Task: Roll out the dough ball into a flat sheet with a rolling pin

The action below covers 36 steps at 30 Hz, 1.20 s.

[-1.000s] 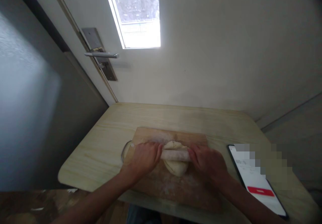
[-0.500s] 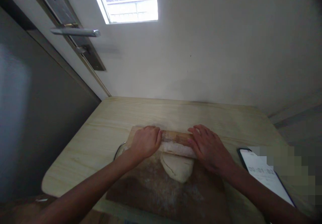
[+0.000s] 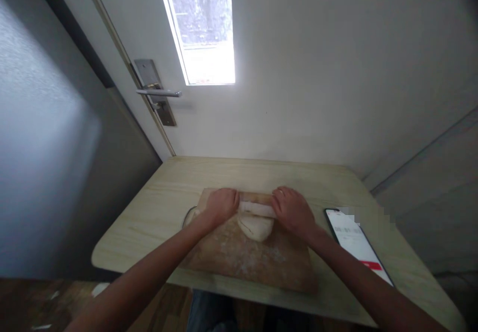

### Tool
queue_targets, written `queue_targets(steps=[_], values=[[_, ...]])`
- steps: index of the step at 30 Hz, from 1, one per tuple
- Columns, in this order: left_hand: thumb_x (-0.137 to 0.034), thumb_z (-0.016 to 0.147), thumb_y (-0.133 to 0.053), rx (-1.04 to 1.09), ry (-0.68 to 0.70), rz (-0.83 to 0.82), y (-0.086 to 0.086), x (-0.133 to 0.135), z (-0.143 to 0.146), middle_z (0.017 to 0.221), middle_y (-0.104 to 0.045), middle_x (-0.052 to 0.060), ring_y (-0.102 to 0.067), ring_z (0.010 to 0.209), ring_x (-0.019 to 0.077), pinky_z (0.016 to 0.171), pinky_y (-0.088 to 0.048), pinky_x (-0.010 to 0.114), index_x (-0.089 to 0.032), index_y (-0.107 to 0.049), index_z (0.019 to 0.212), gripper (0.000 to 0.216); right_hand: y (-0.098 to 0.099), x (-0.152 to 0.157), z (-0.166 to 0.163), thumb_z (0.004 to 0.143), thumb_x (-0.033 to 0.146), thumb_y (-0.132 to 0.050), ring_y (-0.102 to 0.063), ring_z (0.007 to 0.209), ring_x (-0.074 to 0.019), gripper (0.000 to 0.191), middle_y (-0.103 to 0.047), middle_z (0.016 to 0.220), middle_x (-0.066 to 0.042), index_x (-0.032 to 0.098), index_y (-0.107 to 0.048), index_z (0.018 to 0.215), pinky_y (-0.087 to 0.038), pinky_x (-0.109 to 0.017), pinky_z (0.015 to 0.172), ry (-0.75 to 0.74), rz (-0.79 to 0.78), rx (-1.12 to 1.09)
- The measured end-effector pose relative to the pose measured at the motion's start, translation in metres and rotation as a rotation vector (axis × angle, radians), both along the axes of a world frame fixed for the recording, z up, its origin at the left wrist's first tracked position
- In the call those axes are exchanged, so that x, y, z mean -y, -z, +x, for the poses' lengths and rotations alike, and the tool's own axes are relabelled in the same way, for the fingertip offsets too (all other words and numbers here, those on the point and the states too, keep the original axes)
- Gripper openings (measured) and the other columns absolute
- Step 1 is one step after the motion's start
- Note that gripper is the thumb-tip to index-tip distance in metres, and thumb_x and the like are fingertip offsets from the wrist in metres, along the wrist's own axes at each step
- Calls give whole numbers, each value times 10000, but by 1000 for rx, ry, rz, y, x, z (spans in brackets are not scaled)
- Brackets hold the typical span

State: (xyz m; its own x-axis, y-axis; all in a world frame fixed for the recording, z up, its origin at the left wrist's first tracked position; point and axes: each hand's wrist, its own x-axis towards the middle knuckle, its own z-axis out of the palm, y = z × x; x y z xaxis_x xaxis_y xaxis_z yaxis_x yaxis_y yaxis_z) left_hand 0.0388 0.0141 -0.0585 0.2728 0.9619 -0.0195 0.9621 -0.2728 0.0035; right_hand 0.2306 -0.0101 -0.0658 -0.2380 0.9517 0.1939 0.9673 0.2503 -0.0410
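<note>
One floury wooden board (image 3: pixel 242 268) sits on a pale table (image 3: pixel 149 217), with the left hand (image 3: pixel 223 204) over its far left part, fingers curled around one end of a rolling pin (image 3: pixel 257 209). Dough (image 3: pixel 257 228) is around the middle of the board's far half, pin lying across it. Right hand (image 3: pixel 294 211) is over the board's far right corner, fingers wrapped on the other end (can't tell how tight, tbh). Phone (image 3: pixel 353 240) lies screen-up, right of the board.

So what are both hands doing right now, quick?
Left hand: closed, holding the left end of the floury rolling pin.
Right hand: closed, holding the rolling pin's right end.
</note>
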Motion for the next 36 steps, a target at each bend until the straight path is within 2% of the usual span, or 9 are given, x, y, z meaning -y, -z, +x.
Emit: queue_targets(steps=[4, 7, 10, 14, 19, 23, 30, 36], values=[[-300, 860, -149, 31, 138, 78, -1, 37, -8, 834, -586, 102, -537, 802, 199, 708, -392, 335, -147, -566, 820, 446, 3, 33, -6, 842, 294, -239, -361, 1101, -222, 360, -531, 1100, -85, 165, -545, 983, -148, -461, 936, -28, 158, 18], [-286, 858, -174, 60, 126, 119, 0, 52, -9, 903, -566, 111, -512, 874, 209, 760, -376, 359, -139, -551, 858, 404, 6, 46, -9, 839, 289, -255, -320, 1140, -235, 356, -514, 1136, -66, 175, -521, 1046, -67, -516, 946, 0, 193, -6], [-252, 848, -226, 111, 99, 173, 5, 54, -7, 1135, -485, 116, -405, 1075, 213, 886, -302, 373, -138, -487, 1047, 347, 10, 47, -10, 834, 286, -267, -303, 1157, -230, 375, -484, 1178, -65, 170, -463, 1132, -63, -514, 951, 5, 194, -29], [-251, 836, -255, 111, 74, 189, 12, 42, -5, 1267, -383, 69, -275, 1189, 209, 953, -229, 391, -185, -388, 1183, 377, 10, 35, -9, 836, 287, -247, -307, 1161, -220, 409, -446, 1218, -81, 164, -404, 1194, -114, -481, 954, -7, 146, -13], [-257, 821, -281, 96, 61, 177, 15, 14, -2, 1265, -390, 53, -280, 1188, 208, 959, -227, 392, -206, -365, 1205, 396, 8, 7, -7, 832, 270, -228, -315, 1159, -223, 424, -428, 1234, -77, 190, -360, 1226, -96, -513, 945, -8, 65, 31], [-271, 817, -289, 91, 82, 149, 14, -3, 1, 1261, -395, 50, -297, 1178, 209, 958, -231, 387, -210, -347, 1215, 407, 9, -13, -5, 820, 264, -238, -300, 1167, -234, 437, -401, 1255, -84, 201, -331, 1243, -133, -528, 928, -22, 2, 57], [-277, 825, -268, 125, 101, 116, 13, -23, 4, 1209, -453, 55, -366, 1124, 198, 943, -240, 369, -190, -378, 1194, 394, 14, -36, -1, 811, 271, -235, -313, 1159, -228, 452, -386, 1265, -86, 179, -329, 1244, -197, -497, 921, -20, -95, 44], [-270, 836, -239, 126, 117, 124, 22, -40, 9, 1050, -562, 56, -479, 995, 182, 857, -329, 336, -182, -490, 1081, 361, 20, -55, -1, 813, 259, -233, -335, 1143, -224, 439, -411, 1243, -106, 147, -372, 1214, -183, -494, 924, 32, -69, 30]])
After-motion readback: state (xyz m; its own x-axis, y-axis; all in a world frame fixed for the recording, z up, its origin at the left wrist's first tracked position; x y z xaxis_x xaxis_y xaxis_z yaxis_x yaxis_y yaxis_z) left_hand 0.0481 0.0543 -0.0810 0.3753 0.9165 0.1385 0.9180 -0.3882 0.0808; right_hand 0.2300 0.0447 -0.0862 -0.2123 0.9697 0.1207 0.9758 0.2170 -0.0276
